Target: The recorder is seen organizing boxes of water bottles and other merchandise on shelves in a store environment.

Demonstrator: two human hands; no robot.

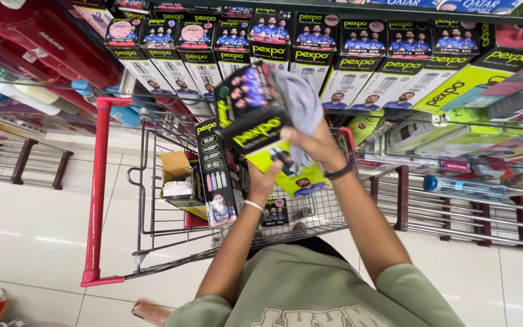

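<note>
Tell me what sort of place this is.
Most likely a shop aisle: a shelf stacked with matching black and green boxes, and a red-handled wire shopping cart holding more boxes.

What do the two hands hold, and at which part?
Left hand grips the black-and-yellow box at its lower edge; right hand presses a grey cloth on its side.

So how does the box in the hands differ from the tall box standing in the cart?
The held box is raised above the shopping cart and tilted, gripped by the left hand below while the right hand presses a grey cloth against it. The tall box stands nearly upright inside the cart, untouched. The held box looks wider and squatter; the cart box is narrow. Both are black with yellow-green print.
</note>
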